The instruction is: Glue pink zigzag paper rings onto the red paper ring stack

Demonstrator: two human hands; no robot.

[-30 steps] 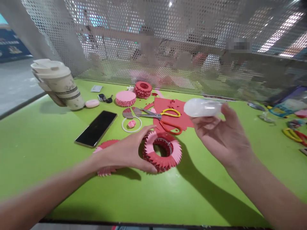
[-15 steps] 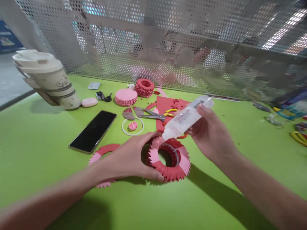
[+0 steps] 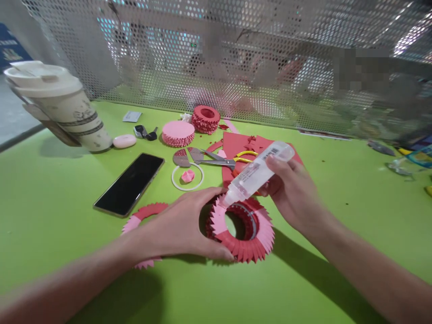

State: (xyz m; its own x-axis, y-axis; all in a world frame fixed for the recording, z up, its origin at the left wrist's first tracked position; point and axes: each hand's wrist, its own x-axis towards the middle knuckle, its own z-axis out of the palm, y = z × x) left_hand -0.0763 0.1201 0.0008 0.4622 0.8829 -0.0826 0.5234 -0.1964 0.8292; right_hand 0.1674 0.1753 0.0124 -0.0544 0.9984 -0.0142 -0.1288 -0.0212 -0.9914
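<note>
My left hand (image 3: 184, 227) grips the left side of a red and pink paper ring (image 3: 248, 249) with a toothed edge, thumb at the front and fingers behind. The ring is tilted toward me, and dark red layers show inside its hole. In my right hand (image 3: 292, 186) is a white, translucent glue bottle (image 3: 258, 173), slanted nozzle-down. Its tip touches or almost touches the ring's upper left pink part. Under my left wrist lies a second toothed paper ring (image 3: 151, 209), partly hidden by my forearm.
Scissors (image 3: 219, 163) with yellow handles lie on red paper (image 3: 232, 141). Behind are a pink paper disc stack (image 3: 178, 130) and a red paper ring stack (image 3: 205, 118). To the left are a phone (image 3: 130, 184), keys (image 3: 145, 132), a pink oval case (image 3: 124, 141) and a lidded cup (image 3: 79, 108).
The bottle's tip has moved slightly left and down along the ring's pink part. My left hand still holds the ring, and the view has shifted a little.
</note>
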